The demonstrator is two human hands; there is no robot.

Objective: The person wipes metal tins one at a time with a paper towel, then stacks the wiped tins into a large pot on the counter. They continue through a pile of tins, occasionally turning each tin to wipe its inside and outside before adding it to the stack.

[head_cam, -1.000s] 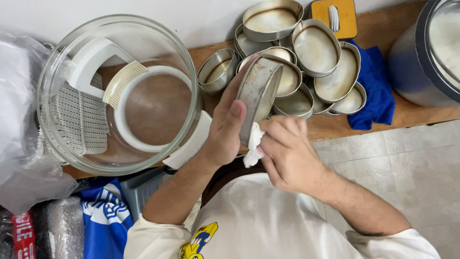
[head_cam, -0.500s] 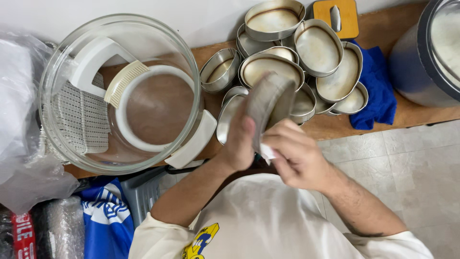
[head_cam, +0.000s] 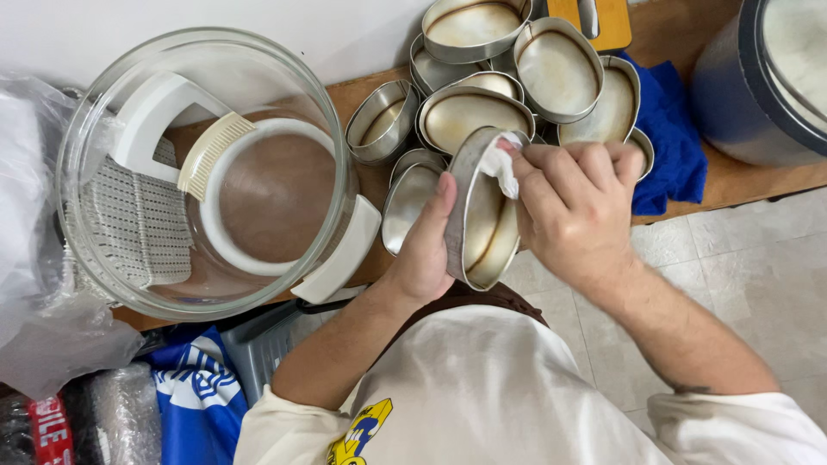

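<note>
Head view: looks straight down on both hands, which work close to the body at the counter's near edge.
Left hand point(head_cam: 422, 254): closed on the oval tin point(head_cam: 481, 215); thumb along the outer wall, the other fingers hidden behind it.
Oval tin: held clear of the counter point(head_cam: 724, 176), tipped on edge, open side facing the right hand; long axis runs from the body toward the counter.
Right hand point(head_cam: 573, 202): closed on a white cloth point(head_cam: 500, 164), fingertips pressing it at the tin's far rim. It lies just right of the tin, touching.
Tin stack point(head_cam: 517, 77): more oval tins piled on the counter beyond the hands, partly on a blue cloth point(head_cam: 668, 142).
Glass bowl point(head_cam: 207, 172): left of the tins, holding white plastic parts.
Grey pot point(head_cam: 767, 77): far right.
</note>
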